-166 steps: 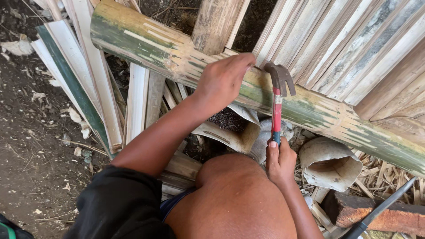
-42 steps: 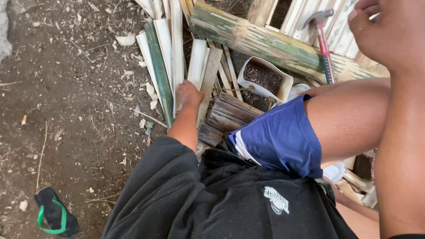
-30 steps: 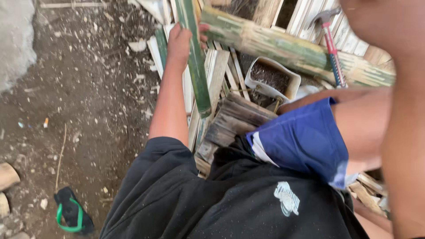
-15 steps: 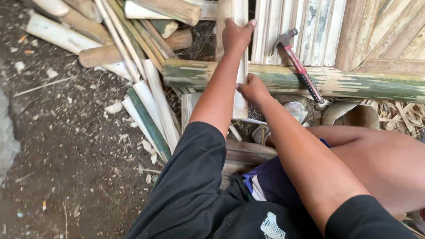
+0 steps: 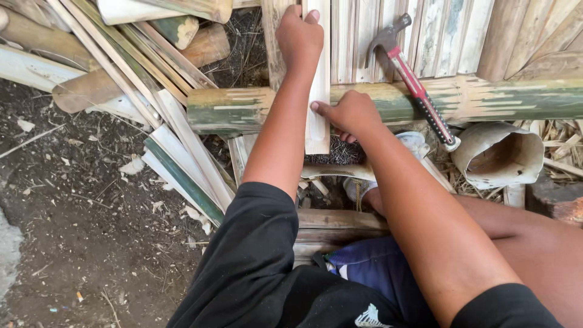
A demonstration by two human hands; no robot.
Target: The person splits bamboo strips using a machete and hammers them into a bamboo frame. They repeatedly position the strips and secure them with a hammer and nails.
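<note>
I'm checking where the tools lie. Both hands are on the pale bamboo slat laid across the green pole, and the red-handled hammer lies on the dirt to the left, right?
Not quite. The head view shows the hammer leaning on the green pole, to the right of the hands, not on the dirt. Left hand and right hand are on the slat.

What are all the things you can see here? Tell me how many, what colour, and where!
Bamboo slat: one, pale cream, upright across the pole, held by both hands.
Bamboo pole: one, green and tan, lying crosswise.
Hammer: one, red handle and grey head, leaning on the pole, right of the hands.
Slat wall: many pale strips, standing behind the pole.
Loose slats: a pile, cream and green, on the left.
Hollow bamboo piece: one, tan, right side on the ground.
Dirt ground: brown, lower left.
Left hand: one, gripping the slat's top.
Right hand: one, pressing the slat at the pole.
</note>
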